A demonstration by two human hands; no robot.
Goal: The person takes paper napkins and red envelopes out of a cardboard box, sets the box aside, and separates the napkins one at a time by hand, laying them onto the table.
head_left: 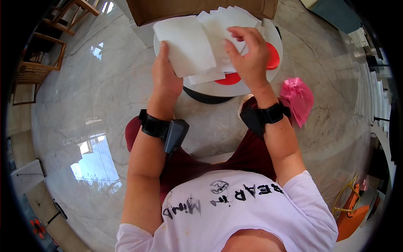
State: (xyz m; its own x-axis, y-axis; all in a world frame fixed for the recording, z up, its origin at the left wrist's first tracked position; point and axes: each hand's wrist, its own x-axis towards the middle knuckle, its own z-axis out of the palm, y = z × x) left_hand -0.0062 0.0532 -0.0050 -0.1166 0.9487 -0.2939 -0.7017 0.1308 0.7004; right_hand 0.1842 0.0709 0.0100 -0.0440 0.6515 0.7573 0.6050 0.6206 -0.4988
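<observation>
My left hand (pixel 164 71) grips the left edge of a white paper piece (pixel 184 44), thumb on top; the fingers beneath are hidden. Several more white papers (pixel 228 21) lie fanned out behind it and to its right. Over their right side is my right hand (pixel 251 52), its thumb and fingers apart and curved, with no paper visibly pinched in it. Beneath the papers, a round white table (pixel 201 88) shows red patches (pixel 272 56) on its top.
An open cardboard box (pixel 168 9) stands at the table's far side. On the marble floor to the right lies a pink plastic bag (pixel 297 98). Wooden chairs (pixel 40 71) stand at the far left, and an orange bag (pixel 350 218) sits at the lower right.
</observation>
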